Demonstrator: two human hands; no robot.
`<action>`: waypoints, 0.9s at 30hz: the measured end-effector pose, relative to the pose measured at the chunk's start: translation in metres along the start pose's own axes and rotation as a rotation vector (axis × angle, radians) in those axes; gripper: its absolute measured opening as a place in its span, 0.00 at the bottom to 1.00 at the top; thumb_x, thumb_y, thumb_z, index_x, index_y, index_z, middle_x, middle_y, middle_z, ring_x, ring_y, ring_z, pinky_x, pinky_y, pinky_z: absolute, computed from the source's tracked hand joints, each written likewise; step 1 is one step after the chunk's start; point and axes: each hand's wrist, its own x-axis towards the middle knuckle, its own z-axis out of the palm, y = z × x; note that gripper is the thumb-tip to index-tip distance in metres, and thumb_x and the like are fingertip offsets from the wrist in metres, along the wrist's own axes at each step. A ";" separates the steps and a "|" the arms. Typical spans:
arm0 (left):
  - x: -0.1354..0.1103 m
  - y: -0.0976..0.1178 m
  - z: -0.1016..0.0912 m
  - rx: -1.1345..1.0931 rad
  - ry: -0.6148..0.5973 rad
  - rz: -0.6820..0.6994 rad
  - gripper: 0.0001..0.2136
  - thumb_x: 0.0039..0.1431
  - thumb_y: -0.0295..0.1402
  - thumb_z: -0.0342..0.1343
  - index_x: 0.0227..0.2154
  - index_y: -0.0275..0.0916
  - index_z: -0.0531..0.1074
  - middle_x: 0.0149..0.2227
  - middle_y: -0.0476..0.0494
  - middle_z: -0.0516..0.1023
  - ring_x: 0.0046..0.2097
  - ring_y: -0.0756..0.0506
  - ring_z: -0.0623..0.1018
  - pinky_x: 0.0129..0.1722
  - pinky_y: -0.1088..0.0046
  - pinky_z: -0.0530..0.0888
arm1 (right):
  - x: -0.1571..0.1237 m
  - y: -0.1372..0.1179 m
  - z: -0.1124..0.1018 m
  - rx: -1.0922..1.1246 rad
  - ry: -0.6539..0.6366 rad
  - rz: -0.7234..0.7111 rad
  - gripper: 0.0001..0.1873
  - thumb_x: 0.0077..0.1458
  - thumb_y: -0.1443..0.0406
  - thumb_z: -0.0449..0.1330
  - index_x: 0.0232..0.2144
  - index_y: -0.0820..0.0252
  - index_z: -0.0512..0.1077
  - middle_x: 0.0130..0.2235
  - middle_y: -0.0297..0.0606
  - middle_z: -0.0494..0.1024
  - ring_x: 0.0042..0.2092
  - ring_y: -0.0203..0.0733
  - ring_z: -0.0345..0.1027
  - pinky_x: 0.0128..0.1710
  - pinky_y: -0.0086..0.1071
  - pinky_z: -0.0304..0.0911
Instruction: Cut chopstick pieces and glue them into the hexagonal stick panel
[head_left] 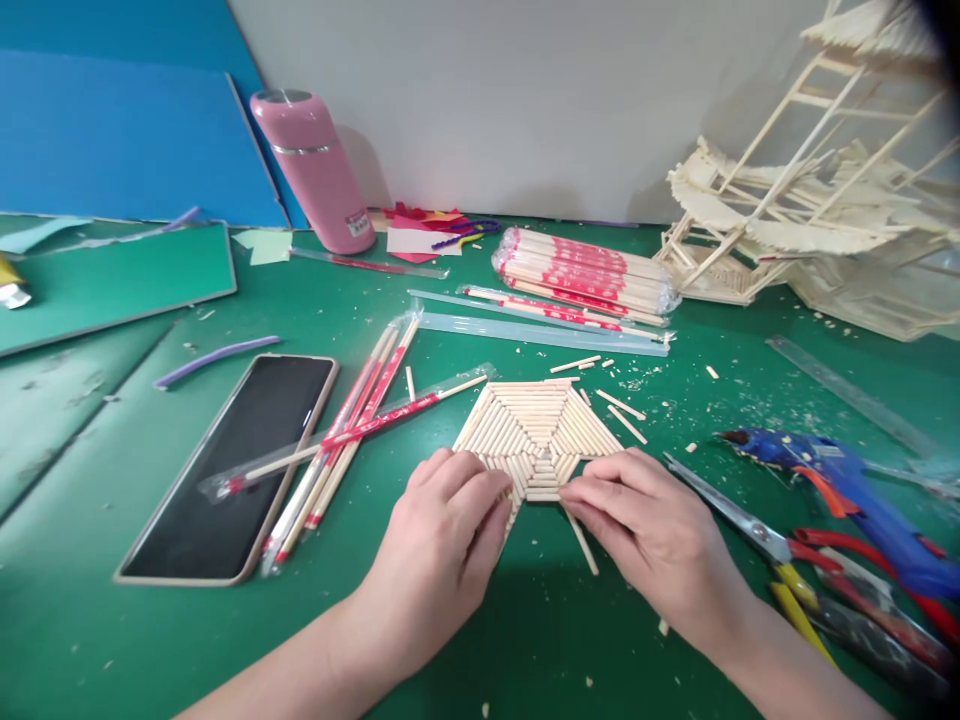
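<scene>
A web-like panel of short wooden sticks (536, 415), laid in nested rows around a small centre, lies flat on the green table. My left hand (450, 525) is closed at the panel's lower left edge, thumb and index finger pinched on its sticks. On the lower right, my right hand (649, 520) pinches the end of a short stick in the lowest row; its fingertips partly hide that end. One longer loose stick (581, 540) slants out below the right fingertips. Cut stick pieces (621, 405) lie just beyond the panel's right side.
Scissors (739, 515), a blue glue gun (847, 480) and red-handled pliers (862, 560) lie right. Left are a phone (225, 470) and wrapped chopsticks (352, 430). Behind stand a pink bottle (319, 170), a chopstick bundle (585, 270) and a stick-built model (780, 200).
</scene>
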 end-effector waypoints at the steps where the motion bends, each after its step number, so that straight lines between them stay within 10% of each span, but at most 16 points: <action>1: 0.000 0.000 0.000 -0.002 -0.009 -0.002 0.06 0.59 0.26 0.47 0.34 0.38 0.68 0.30 0.45 0.69 0.32 0.46 0.66 0.33 0.66 0.65 | 0.000 0.000 0.001 0.006 -0.002 -0.002 0.08 0.54 0.72 0.56 0.35 0.60 0.73 0.33 0.37 0.71 0.35 0.35 0.63 0.34 0.29 0.61; 27: 0.000 0.001 -0.002 0.005 -0.047 0.002 0.07 0.59 0.27 0.47 0.34 0.38 0.70 0.29 0.45 0.68 0.31 0.46 0.64 0.32 0.66 0.64 | -0.006 0.001 0.007 -0.128 0.050 -0.085 0.17 0.52 0.73 0.57 0.46 0.61 0.70 0.34 0.38 0.74 0.35 0.38 0.64 0.34 0.32 0.62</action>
